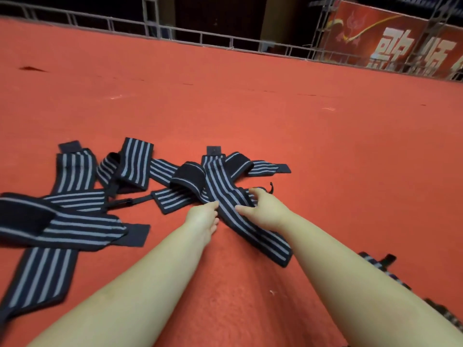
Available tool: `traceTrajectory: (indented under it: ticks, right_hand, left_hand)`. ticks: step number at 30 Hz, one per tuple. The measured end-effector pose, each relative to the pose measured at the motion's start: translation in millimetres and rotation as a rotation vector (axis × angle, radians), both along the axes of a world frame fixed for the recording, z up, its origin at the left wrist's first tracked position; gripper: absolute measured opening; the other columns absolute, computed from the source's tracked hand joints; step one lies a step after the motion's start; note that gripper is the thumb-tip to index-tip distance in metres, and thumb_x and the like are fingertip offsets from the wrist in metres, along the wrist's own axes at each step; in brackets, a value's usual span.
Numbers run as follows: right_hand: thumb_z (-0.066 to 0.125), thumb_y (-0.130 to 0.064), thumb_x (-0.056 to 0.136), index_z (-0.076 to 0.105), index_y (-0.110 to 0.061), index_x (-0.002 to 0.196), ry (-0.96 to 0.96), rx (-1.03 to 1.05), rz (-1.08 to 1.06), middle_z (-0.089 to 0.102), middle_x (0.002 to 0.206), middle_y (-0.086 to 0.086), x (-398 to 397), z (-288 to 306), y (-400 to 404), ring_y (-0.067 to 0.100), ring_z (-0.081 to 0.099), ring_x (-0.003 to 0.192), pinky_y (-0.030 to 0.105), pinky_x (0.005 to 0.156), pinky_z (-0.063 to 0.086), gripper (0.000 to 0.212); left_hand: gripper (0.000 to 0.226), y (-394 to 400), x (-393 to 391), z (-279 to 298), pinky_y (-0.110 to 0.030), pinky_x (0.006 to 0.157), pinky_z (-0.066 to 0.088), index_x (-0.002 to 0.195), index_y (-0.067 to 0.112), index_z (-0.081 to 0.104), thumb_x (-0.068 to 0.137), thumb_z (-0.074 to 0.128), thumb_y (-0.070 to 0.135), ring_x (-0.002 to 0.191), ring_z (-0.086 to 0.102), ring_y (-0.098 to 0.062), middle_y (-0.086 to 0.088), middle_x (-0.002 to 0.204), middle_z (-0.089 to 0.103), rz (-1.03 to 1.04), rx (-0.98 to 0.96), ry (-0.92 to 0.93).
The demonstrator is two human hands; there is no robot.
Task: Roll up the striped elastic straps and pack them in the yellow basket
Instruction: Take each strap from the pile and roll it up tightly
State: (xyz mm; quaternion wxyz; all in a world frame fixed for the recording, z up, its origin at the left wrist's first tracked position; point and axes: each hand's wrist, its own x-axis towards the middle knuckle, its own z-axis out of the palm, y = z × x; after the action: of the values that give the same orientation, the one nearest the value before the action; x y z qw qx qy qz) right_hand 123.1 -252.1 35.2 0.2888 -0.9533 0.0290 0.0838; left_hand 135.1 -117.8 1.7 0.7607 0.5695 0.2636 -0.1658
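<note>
- Reaching forward from the near edge of the view, two bare forearms extend over a red carpet [250, 116].
- Left hand [204, 216]: the fingertips rest against the left edge of a striped strap [253, 229]. The fingers are bunched at that edge; whether they pinch the fabric cannot be told.
- Right hand [265, 209]: the fingers curl down over the far part of the same strap and the thumb lies on its top face, so the hand grasps the strap from the right.
- The strap between the hands lies flat and unrolled. It runs diagonally from the pile toward the near right, and its near end rests on the carpet beside the right forearm.
- Near right: parts of further striped fabric [375, 264] show beyond the right forearm, blurred.
- Near left: a long strap [37, 279] lies diagonally, with other straps crossed over its far end.
- Middle: the remaining straps form a loose pile [135, 169], overlapping one another, some folded; dark fastening patches show at several ends.
- Far: a metal truss rail [200, 36] borders the carpet.
- Far right: a red banner [390, 41] with pale characters stands behind the truss.
</note>
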Motion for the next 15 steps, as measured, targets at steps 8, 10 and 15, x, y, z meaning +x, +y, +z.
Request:
traceTrajectory:
  ticks: [8,10,15]
  right_hand:
    - [0.068,-0.036,0.085,0.065,-0.013,0.093,-0.057,0.663,-0.486,0.065,0.097,0.004,29,-10,29,0.017,0.060,0.087,0.034,0.082,0.053,0.025]
    - [0.068,-0.026,0.085,0.060,-0.016,0.077,-0.036,0.764,-0.501,0.062,0.083,0.002,25,-4,36,0.016,0.056,0.075,0.027,0.067,0.048,0.016]
    - [0.067,-0.027,0.085,0.063,-0.017,0.077,-0.021,0.836,-0.444,0.068,0.081,0.002,6,28,41,0.015,0.061,0.069,0.025,0.062,0.045,0.013]
  left_hand:
    - [0.026,4,20,-10,-0.038,0.090,0.050,0.114,0.010,0.060,0.094,0.054,0.024,0.103,0.063,-0.023,-0.006,0.115,0.066,0.005,-0.162,-0.038]
    - [0.015,7,19,-8,-0.042,0.095,0.049,0.107,0.014,0.060,0.095,0.051,0.018,0.103,0.063,-0.025,-0.007,0.112,0.067,0.031,-0.140,-0.129]
    - [0.024,10,-11,29,-0.033,0.087,0.050,0.113,0.018,0.058,0.096,0.044,0.005,0.098,0.065,-0.018,-0.002,0.104,0.068,-0.114,-0.163,-0.419]
